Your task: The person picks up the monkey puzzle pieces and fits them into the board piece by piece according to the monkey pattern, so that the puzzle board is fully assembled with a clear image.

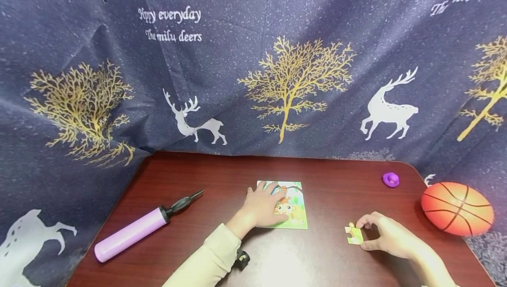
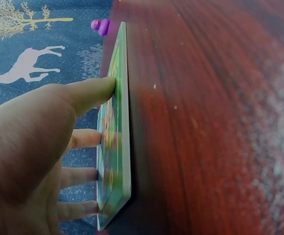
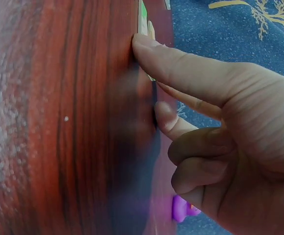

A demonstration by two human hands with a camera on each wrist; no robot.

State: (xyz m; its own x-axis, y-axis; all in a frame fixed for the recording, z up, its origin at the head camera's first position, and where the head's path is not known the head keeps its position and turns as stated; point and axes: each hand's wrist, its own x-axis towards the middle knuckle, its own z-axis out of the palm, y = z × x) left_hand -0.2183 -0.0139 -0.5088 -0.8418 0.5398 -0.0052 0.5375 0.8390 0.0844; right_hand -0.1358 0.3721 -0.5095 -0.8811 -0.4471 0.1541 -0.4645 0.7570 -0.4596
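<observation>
A flat picture puzzle (image 1: 299,220) with a cartoon monkey on a green ground lies mid-table. My left hand (image 1: 259,207) rests on its left part with the fingers spread, hiding some of the picture. In the left wrist view, the thumb and fingertips touch the puzzle's face (image 2: 113,186). Off to the right, my right hand (image 1: 390,236) pinches a green-and-yellow puzzle piece (image 1: 355,235) by its right side, thumb at the near corner and forefinger at the far one. The piece (image 3: 143,19) is mostly hidden behind the thumb in the right wrist view.
On the left of the brown table (image 1: 222,172) lies a pink hand pump (image 1: 130,235) with a black nozzle. A small purple hat-shaped toy (image 1: 391,180) sits at the back right. An orange basketball (image 1: 457,208) is at the right edge. A patterned cloth (image 1: 237,58) hangs behind.
</observation>
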